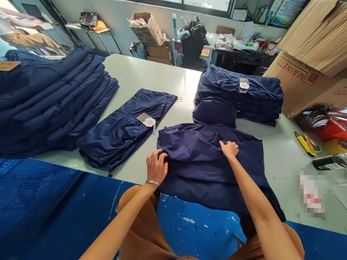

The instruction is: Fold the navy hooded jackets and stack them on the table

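A navy hooded jacket (206,177) lies on the pale table in front of me, its hood (214,112) pointing away and its lower edge hanging over the near side. At the left edge of a folded-over layer, my left hand (156,167) is closed on the fabric, its fingertips partly hidden. My right hand (230,148) pinches the same layer near its upper right part. To the left lies a folded navy garment (124,126) with a hang tag (146,120) on top.
A stack of navy garments (238,90) stands behind the hood. Many more are piled (48,101) at the left. Cardboard boxes (306,77), a yellow cutter (305,143) and a dark bottle (329,161) are on the right. A blue surface (195,224) shows below the table edge.
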`<state>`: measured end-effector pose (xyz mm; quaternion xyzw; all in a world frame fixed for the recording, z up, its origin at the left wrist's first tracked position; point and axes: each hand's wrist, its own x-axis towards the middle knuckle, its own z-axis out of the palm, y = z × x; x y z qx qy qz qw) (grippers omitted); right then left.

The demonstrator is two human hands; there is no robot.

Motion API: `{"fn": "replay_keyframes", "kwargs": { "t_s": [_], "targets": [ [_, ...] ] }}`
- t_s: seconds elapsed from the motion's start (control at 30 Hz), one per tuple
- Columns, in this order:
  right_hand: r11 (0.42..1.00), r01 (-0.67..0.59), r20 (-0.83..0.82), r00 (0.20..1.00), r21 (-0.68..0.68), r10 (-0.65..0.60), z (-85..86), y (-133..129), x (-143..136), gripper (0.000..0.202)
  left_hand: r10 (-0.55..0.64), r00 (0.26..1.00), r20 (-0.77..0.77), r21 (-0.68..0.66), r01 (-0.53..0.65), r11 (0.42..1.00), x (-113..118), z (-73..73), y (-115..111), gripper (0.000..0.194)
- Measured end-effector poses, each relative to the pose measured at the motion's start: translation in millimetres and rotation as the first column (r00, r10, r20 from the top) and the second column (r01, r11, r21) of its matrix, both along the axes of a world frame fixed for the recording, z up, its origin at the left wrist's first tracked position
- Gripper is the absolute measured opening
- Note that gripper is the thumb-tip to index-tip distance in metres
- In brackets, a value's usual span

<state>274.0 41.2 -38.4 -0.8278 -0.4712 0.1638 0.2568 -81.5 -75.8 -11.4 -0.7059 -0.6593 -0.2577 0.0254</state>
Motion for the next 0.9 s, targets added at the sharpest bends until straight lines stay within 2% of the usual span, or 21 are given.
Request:
{"fn": "replay_keyframes", "kwargs": {
  "t_s": [0.07,0.17,0.27,0.33,0.37,0.43,0.5,0.57,0.67,0.77,0.83,0.9],
  "targets": [
    [1.000,-0.012,-0.029,0.999,0.008,0.013,5.5,6.2,-2.8,0.047,0.039,0.999,-0.010,-0.018,-0.039,0.999,-2.8,-3.2,3.2,0.027],
    [0.996,-0.064,-0.091,0.993,0.060,0.069,25.8,3.8,9.1,0.050,0.110,0.994,-0.016,-0.021,-0.110,0.994,-6.6,-5.3,8.4,0.037],
    [0.974,-0.081,-0.110,0.988,0.211,0.106,49.7,-17.8,42.0,0.055,0.096,0.995,-0.003,-0.014,-0.096,0.995,-9.5,-6.6,10.0,0.033],
    [0.937,-0.026,-0.057,0.997,0.348,0.049,56.8,-42.6,68.2,0.053,0.047,0.999,-0.011,-0.022,-0.048,0.999,-9.8,-8.4,7.7,0.023],
    [0.930,0.025,-0.014,1.000,0.368,-0.021,56.0,-56.7,79.8,0.052,0.025,0.999,-0.026,-0.038,-0.026,0.999,-9.3,-9.6,5.8,0.020],
    [0.952,0.124,0.064,0.987,0.281,-0.147,46.4,-84.4,96.7,0.050,-0.008,0.998,-0.062,-0.094,0.002,0.996,-7.3,-12.0,1.3,0.017],
    [0.978,0.157,0.128,0.976,0.140,-0.175,31.3,-107.3,103.9,0.049,-0.032,0.996,-0.087,-0.130,0.020,0.991,-5.0,-13.2,-2.5,0.016],
    [0.984,0.139,0.193,0.968,0.110,-0.158,18.0,-122.0,104.2,0.048,-0.054,0.993,-0.104,-0.116,0.041,0.992,-4.1,-12.6,-4.8,0.017],
    [0.973,0.141,0.293,0.937,0.182,-0.190,9.2,-130.1,101.2,0.046,-0.086,0.986,-0.142,-0.125,0.069,0.990,-5.5,-8.9,-6.2,0.020],
    [0.971,0.158,0.338,0.917,0.178,-0.211,7.1,-130.6,101.3,0.044,-0.126,0.975,-0.181,-0.191,0.091,0.977,-5.9,-6.1,-7.1,0.021],
    [0.974,0.177,0.384,0.897,0.138,-0.217,3.8,-131.4,103.0,0.043,-0.133,0.968,-0.213,-0.256,0.076,0.964,-4.0,-6.3,-8.0,0.022],
    [0.980,0.194,0.440,0.877,0.036,-0.190,-1.6,-133.5,105.0,0.042,-0.107,0.966,-0.234,-0.349,0.020,0.937,-2.2,-7.9,-8.9,0.025]
  ]
}}
